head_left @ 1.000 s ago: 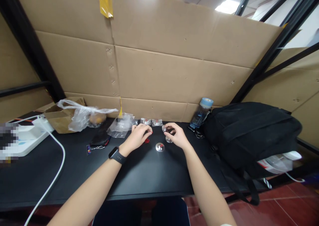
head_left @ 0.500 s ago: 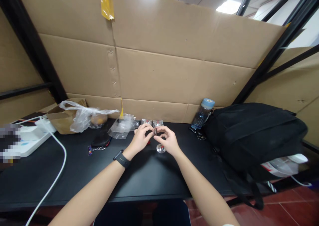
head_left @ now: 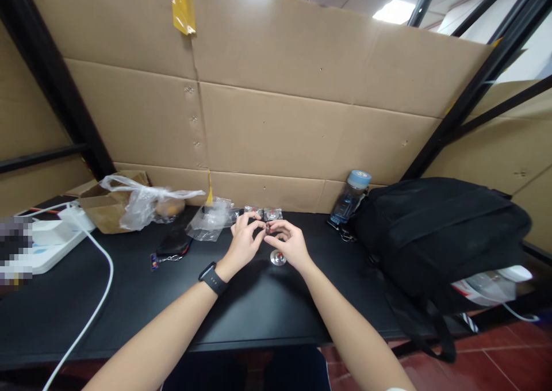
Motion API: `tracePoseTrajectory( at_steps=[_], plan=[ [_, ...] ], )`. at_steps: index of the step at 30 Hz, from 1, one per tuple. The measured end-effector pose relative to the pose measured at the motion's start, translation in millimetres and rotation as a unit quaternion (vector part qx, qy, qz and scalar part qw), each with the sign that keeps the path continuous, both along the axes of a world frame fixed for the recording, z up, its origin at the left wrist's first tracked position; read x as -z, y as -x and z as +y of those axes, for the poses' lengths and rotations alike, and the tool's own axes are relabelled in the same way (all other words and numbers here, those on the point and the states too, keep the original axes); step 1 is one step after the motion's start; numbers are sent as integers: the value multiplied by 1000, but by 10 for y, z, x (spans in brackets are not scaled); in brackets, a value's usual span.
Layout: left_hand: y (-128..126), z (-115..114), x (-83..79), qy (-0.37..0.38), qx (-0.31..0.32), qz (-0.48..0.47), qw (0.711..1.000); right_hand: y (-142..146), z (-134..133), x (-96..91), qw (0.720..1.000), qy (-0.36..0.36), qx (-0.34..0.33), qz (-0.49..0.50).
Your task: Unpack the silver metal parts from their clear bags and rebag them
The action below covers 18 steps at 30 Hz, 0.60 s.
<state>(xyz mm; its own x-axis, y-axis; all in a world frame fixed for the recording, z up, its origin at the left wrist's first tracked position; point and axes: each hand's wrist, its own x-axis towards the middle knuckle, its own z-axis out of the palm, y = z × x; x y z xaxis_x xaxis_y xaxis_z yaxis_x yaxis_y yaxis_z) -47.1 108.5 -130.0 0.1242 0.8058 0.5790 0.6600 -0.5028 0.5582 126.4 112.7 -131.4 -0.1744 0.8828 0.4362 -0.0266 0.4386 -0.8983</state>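
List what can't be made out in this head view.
All in the head view.
Small part pinched between left hand and right hand: too small, fingertips cover it.
Silver disc: partly behind the right hand.
Patch at the left edge: pixelated.
Clear packets by the cardboard: contents too small.
Plastic bag: creases blur what is inside.

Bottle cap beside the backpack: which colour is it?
The bottle cap is light blue, head view.
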Motion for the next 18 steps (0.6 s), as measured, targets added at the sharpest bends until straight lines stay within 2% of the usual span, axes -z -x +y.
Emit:
tracePoseTrajectory(
  at_steps=[4,8,12,18],
  plan=[
    [1,-7,-15,-3,-4,-2,1000,-26,20,-11,1000,-2,17,-21],
    [1,-22,-40,-14,-14,11,1000,-90,36,-34,992,-45,56,-102],
    [-9,-47,-44,-41,-17,36,998,-128,60,-4,986,-72,60,-141],
    [-25,-63,-30,-59,-17,50,997,-150,78,26,978,-72,69,-183]
  ],
)
